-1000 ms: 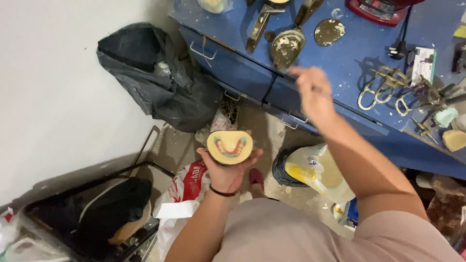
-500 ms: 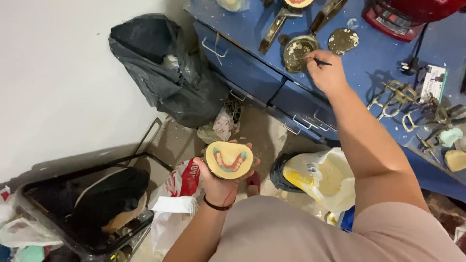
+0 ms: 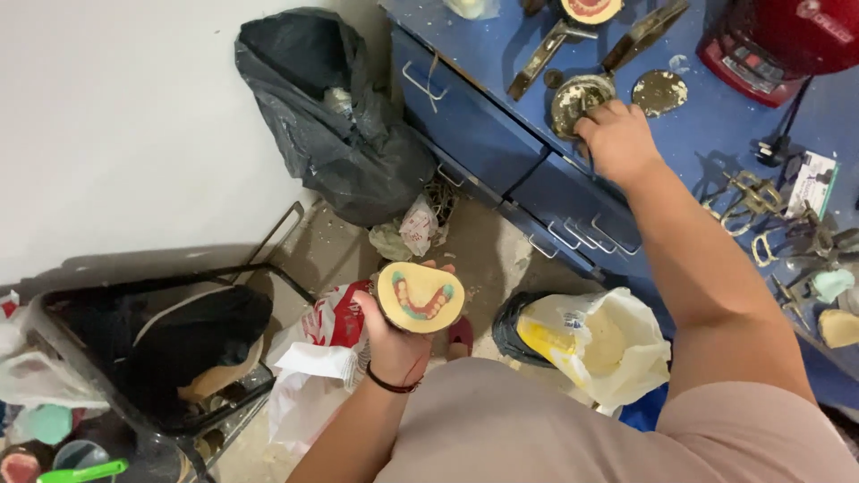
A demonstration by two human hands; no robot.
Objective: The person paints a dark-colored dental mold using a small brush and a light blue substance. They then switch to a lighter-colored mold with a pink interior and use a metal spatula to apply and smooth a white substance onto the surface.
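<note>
Left hand (image 3: 394,335) is raised palm-up at centre frame, forearm angled up from six o'clock, grip wrapped around a round yellow dental mould (image 3: 419,297) showing a pink arch of teeth. Right arm stretches out toward one o'clock, right hand (image 3: 616,136) palm-down on the blue table (image 3: 716,134), fingers curled over a round metal flask (image 3: 577,97); whether it's clamped, I can't tell.
</note>
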